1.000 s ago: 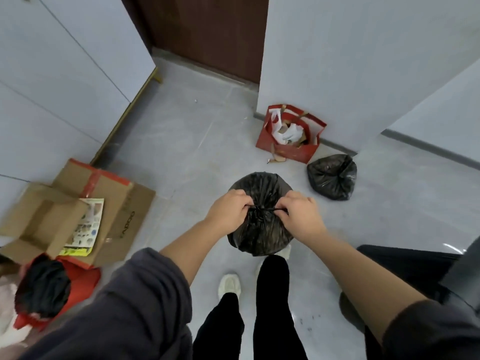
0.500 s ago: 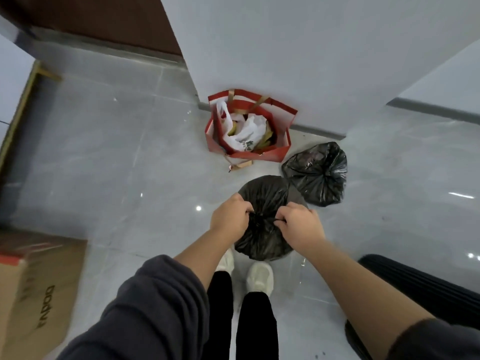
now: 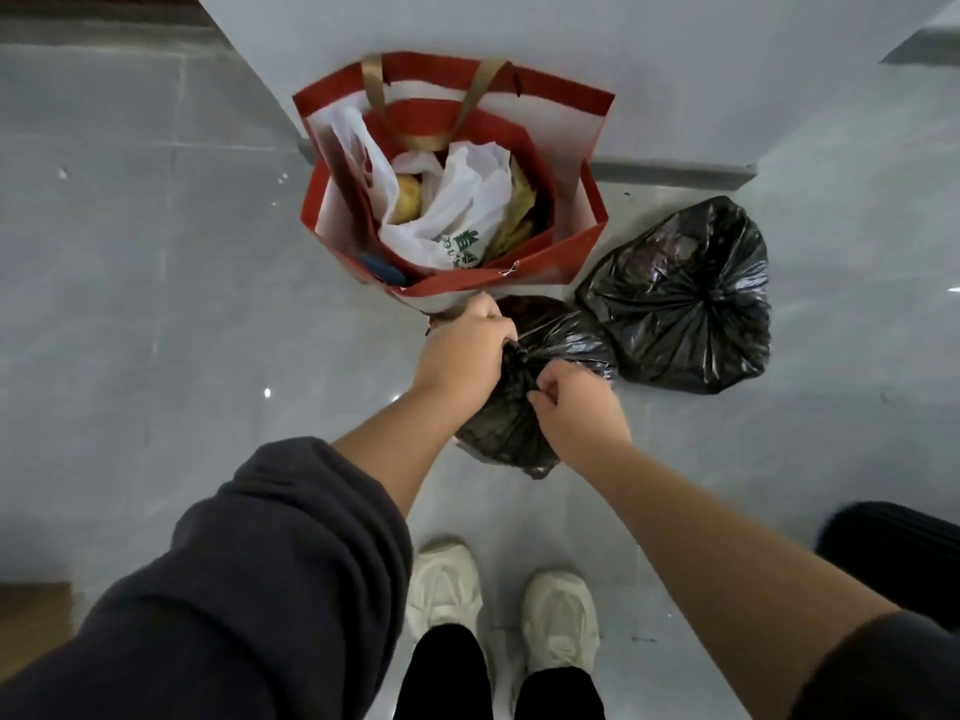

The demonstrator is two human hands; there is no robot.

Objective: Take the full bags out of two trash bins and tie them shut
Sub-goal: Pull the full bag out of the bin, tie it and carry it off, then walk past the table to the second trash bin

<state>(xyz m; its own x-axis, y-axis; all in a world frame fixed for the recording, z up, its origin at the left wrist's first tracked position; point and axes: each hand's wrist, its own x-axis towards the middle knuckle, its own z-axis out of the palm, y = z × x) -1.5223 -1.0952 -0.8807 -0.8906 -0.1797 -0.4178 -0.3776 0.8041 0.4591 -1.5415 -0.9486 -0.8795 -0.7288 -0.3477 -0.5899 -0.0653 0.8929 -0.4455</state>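
At eight o'clock in the view, a brown cardboard corner (image 3: 31, 608) lies on the grey tiled floor (image 3: 156, 304). A dark grey sleeve (image 3: 234, 589) covers the left forearm.

At twelve o'clock, a red paper gift bag with tan ribbon handles (image 3: 493, 283) stands open against the white wall (image 3: 675, 70). It holds a crumpled white plastic carrier bag (image 3: 467, 215) printed in green. The print is creased, so only fragments show and I cannot read it.

Near the centre, the left hand (image 3: 462, 350) has its fingers curled tight round the gathered neck of a full black plastic trash bag (image 3: 509, 428). This bag sits just in front of the gift bag, at its six o'clock; whether it touches the floor cannot be told. The right hand (image 3: 576, 407) has its fingers bent and pinched on the twisted plastic at the knot.

At two o'clock of that bag, touching it, a second black plastic trash bag (image 3: 685, 304) lies on the floor with its top drawn shut.

At six o'clock, two white shoes (image 3: 441, 589) stand side by side. At four o'clock, a black ribbed object (image 3: 893, 558) is cut off by the edge.
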